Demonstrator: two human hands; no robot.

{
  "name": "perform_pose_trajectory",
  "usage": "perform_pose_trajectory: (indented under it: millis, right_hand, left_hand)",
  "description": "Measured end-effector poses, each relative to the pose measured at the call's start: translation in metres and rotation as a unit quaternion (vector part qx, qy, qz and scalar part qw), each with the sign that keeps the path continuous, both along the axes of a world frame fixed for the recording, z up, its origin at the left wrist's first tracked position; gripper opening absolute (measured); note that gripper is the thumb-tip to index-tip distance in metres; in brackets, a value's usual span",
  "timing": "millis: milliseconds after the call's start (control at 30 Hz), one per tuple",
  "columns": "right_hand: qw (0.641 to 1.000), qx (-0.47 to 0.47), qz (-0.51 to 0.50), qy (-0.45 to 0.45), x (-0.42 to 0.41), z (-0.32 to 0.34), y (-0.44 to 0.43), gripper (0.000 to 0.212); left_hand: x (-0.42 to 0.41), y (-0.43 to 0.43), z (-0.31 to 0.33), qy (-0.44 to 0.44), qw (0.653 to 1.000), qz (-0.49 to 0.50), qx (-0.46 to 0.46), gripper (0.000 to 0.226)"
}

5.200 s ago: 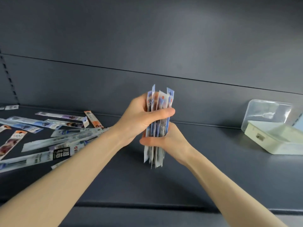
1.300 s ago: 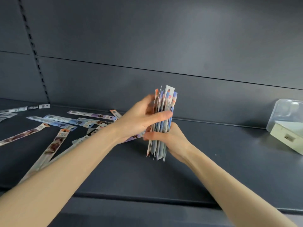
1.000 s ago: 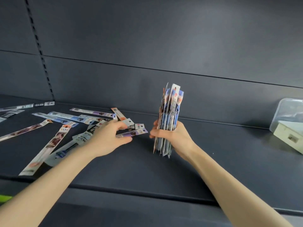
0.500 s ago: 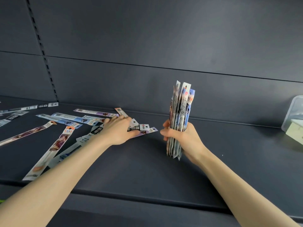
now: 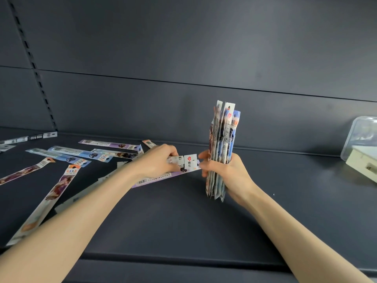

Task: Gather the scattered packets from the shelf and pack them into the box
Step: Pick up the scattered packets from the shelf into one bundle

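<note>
My right hand [image 5: 226, 172] grips an upright bundle of long narrow packets [image 5: 223, 139] above the dark shelf [image 5: 183, 217]. My left hand [image 5: 158, 162] is closed on the ends of a few loose packets [image 5: 188, 163], a purple one among them, and their tips almost touch the bundle. Several more packets [image 5: 61, 180] lie scattered flat on the shelf's left side. The cream box [image 5: 363, 162] with its clear lid [image 5: 361, 133] raised sits at the far right edge, partly cut off.
The shelf's dark back wall [image 5: 183, 58] rises close behind the hands. A slotted upright [image 5: 34, 68] runs up the wall at the left. The shelf's front lip [image 5: 173, 259] crosses below my forearms.
My left hand let go of the bundle, reached left onto the loose packets, closed on a few and has drawn them right toward the bundle. The view swung left, pushing the box to the frame's edge.
</note>
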State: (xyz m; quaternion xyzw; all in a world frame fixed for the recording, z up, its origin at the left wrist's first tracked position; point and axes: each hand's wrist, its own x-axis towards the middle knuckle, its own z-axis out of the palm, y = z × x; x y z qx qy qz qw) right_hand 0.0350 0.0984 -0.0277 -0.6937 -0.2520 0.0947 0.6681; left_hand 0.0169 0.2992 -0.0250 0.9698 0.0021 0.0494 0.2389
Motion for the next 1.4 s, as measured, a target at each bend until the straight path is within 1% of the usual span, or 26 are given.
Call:
perform_pose_trajectory:
  millis: [33, 100, 167, 267, 333, 500, 600, 667, 700, 800, 833, 900, 967, 1033, 1100, 1167, 1233, 1333, 1400]
  right_hand:
    - [1.000, 0.005, -0.005, 0.002, 0.000, 0.000, 0.000, 0.006]
    - [1.000, 0.016, -0.021, 0.004, 0.001, 0.000, 0.001, 0.017]
    - [0.999, 0.015, -0.031, 0.003, 0.002, -0.001, 0.001, 0.020]
    - [0.999, 0.012, -0.035, 0.006, 0.001, 0.001, 0.001, 0.025]
    - [0.999, 0.004, -0.040, 0.008, 0.000, 0.001, 0.001, 0.025]
    - [0.999, -0.015, -0.044, 0.009, -0.001, 0.003, 0.001, 0.021]
    - [0.999, -0.010, -0.042, 0.006, -0.001, 0.003, 0.002, 0.029]
    - [0.999, -0.006, -0.036, 0.005, -0.002, 0.003, 0.002, 0.032]
    - [0.999, -0.002, -0.034, 0.006, -0.002, 0.003, 0.002, 0.029]
    - [0.999, 0.020, -0.026, 0.021, -0.003, 0.007, 0.004, 0.007]
    - [0.999, 0.028, -0.020, 0.024, -0.002, 0.009, 0.006, 0.006]
    - [0.999, 0.035, -0.003, 0.023, -0.001, 0.018, 0.010, 0.008]
    - [1.000, 0.026, 0.004, 0.017, 0.000, 0.025, 0.016, 0.014]
    - [1.000, 0.025, 0.004, 0.018, 0.000, 0.027, 0.022, 0.014]
    - [0.999, 0.033, 0.017, 0.025, -0.001, 0.022, 0.026, 0.020]
    - [0.998, 0.035, 0.047, 0.027, -0.002, 0.017, 0.028, 0.028]
    - [0.996, 0.026, 0.075, 0.035, -0.001, 0.013, 0.030, 0.030]
    - [0.995, 0.017, 0.081, 0.059, 0.000, 0.010, 0.030, 0.026]
    - [0.995, 0.022, 0.066, 0.065, 0.003, 0.009, 0.027, 0.025]
  left_hand:
    - [0.000, -0.001, 0.005, -0.020, 1.000, 0.004, -0.014, 0.015]
    - [-0.002, -0.006, 0.019, -0.085, 0.994, 0.017, -0.067, 0.020]
    - [-0.004, -0.012, 0.035, -0.147, 0.979, 0.022, -0.141, 0.025]
    - [-0.004, -0.017, 0.051, -0.177, 0.955, 0.028, -0.236, 0.025]
    - [0.000, -0.017, 0.053, -0.176, 0.948, 0.040, -0.261, 0.024]
    - [0.009, -0.014, 0.054, -0.146, 0.957, 0.054, -0.246, 0.023]
    - [0.012, -0.013, 0.062, -0.153, 0.949, 0.047, -0.272, 0.026]
    - [0.010, -0.014, 0.069, -0.177, 0.930, 0.048, -0.319, 0.023]
    - [0.009, -0.016, 0.071, -0.189, 0.915, 0.048, -0.354, 0.021]
    - [0.004, -0.021, 0.076, -0.224, 0.856, 0.040, -0.464, 0.018]
    - [0.002, -0.023, 0.077, -0.230, 0.837, 0.034, -0.495, 0.018]
    - [-0.001, -0.027, 0.076, -0.232, 0.809, 0.020, -0.540, 0.018]
    - [-0.004, -0.032, 0.072, -0.224, 0.794, 0.004, -0.565, 0.016]
    - [-0.007, -0.037, 0.066, -0.212, 0.785, -0.010, -0.582, 0.017]
    - [-0.009, -0.038, 0.058, -0.200, 0.779, -0.023, -0.593, 0.022]
    - [-0.009, -0.038, 0.052, -0.189, 0.767, -0.026, -0.612, 0.023]
    - [-0.010, -0.039, 0.046, -0.180, 0.756, -0.027, -0.629, 0.022]
    - [-0.009, -0.039, 0.040, -0.157, 0.762, -0.030, -0.628, 0.023]
    - [-0.009, -0.033, 0.038, -0.136, 0.782, -0.045, -0.607, 0.025]
